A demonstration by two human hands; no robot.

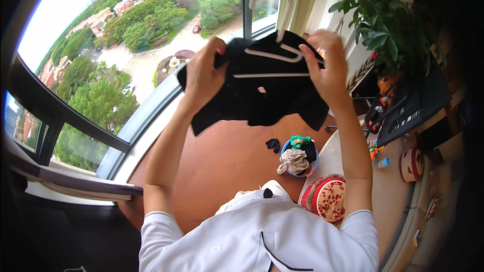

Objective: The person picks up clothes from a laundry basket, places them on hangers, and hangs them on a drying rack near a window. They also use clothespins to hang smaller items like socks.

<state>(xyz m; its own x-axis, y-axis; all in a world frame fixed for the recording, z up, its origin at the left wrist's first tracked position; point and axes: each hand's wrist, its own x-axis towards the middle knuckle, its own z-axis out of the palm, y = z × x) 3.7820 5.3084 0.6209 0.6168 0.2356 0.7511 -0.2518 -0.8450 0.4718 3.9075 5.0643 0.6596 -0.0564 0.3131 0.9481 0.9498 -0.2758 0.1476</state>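
A black garment [242, 98] hangs spread between my two raised hands, in front of the window. My left hand [206, 70] grips its upper left part. On the other side, my right hand [327, 64] pinches the upper right part, close to the hanger's arm. A white plastic clothes hanger [286, 15] shows against the black cloth, its hook pointing up and its lower bar running across the garment. Whether the hanger's ends sit inside the cloth is hidden by the fabric and my hands.
On the wooden floor [211, 158] stands a blue basin [284, 147] of crumpled clothes, with a dark cloth [272, 145] beside it. A round red stool [329, 200] is near my right side. A potted plant [385, 34] and a black table [412, 109] stand right; a window [151, 37] spans the left.
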